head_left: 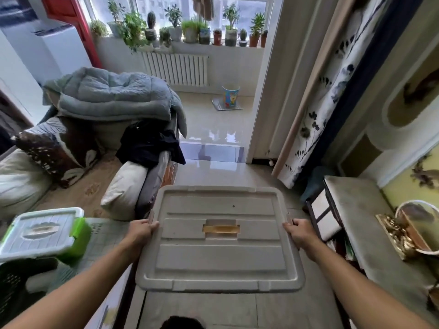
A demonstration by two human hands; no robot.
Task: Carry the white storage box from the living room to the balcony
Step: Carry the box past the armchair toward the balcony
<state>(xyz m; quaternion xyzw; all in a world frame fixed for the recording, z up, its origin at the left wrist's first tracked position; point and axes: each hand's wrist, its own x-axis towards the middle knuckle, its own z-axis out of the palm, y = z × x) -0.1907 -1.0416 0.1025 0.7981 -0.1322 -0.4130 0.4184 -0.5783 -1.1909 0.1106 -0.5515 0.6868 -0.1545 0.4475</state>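
Observation:
The white storage box (219, 255) is held in front of me above the tiled floor, its ribbed lid facing up with a yellowish strip of tape at the centre. My left hand (142, 230) grips the box's left edge by the side latch. My right hand (298, 231) grips the right edge the same way. The box's body is hidden beneath the lid. Straight ahead, past a doorway, lies the balcony floor (213, 115) with a radiator and a sill of potted plants.
A sofa (99, 148) piled with a grey quilt, pillows and dark clothes stands on the left. A smaller green-latched box (42, 231) rests at lower left. A curtain (316, 103) and a low cabinet (356, 222) line the right. A colourful bucket (230, 96) stands on the balcony floor.

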